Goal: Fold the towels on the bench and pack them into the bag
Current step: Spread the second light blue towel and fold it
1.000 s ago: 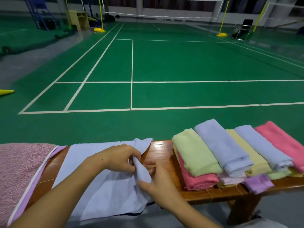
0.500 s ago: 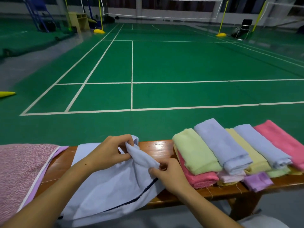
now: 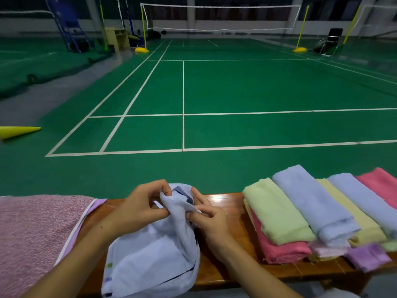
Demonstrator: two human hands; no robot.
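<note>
While bunched near-to-far on the bench, pale blue towel, far end pinched by left hand, right hand, fingers curled.

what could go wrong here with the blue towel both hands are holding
1. Both hands, left hand and right hand, pinch the blue towel only at its bunched top; the corners may be mismatched, giving a crooked fold.
2. Its lower edge hangs over the bench front, so it could slide off if released.
3. The right forearm is close to the folded stack and could nudge it.
</note>
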